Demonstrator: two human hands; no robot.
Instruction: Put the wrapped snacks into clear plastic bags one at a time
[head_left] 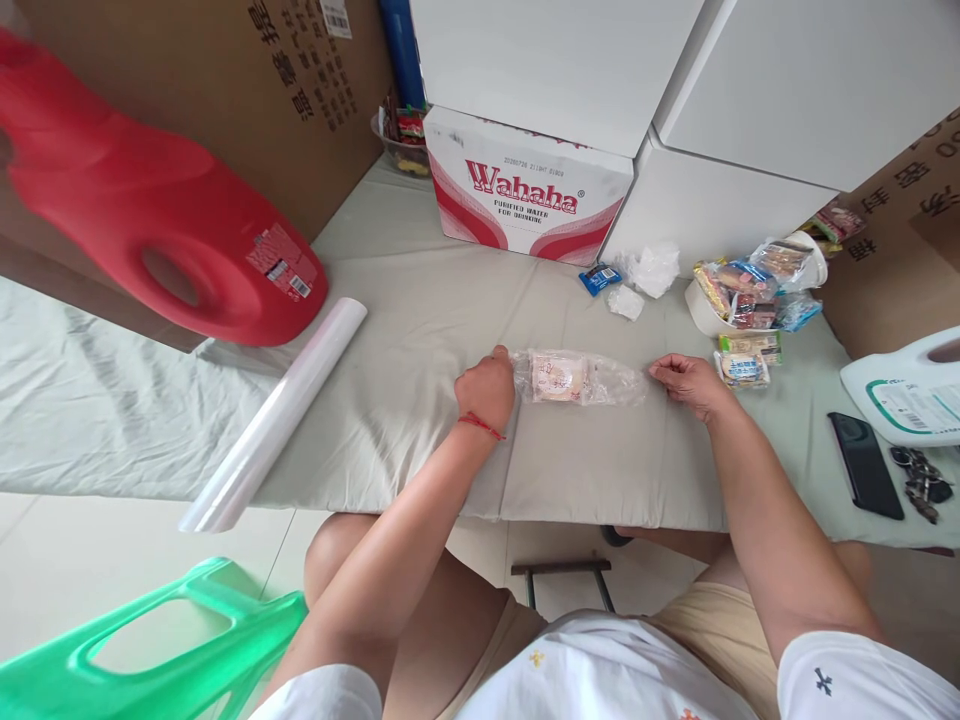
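left fingers (501, 354) curled tight, closed on the left end of the clear wrap (616, 384). left hand (486, 392) knuckles up, red string on the wrist. right fingers (661, 370) pressed together, pinching the right end of the same wrap. right hand (691, 385) rests low on the bench (420, 330). the wrap lies flat and stretched between both hands, with the snack packet (559, 378) inside it, nearer the left hand, mid-bench.

outward: two loose snack packs (744, 360) just right of the right hand, white bowl (701, 310) piled with snacks beyond them. blue packet (600, 278) and crumpled plastic (654, 266) on the far side, in front of the wahaha carton (525, 185). cling film roll (274, 415) lies diagonal to the left, well apart from the hands, red jug (150, 230) behind it. phone (866, 465), keys (922, 485) and white jug (907, 390) at the right edge. green stool (150, 640) near left, on the floor.
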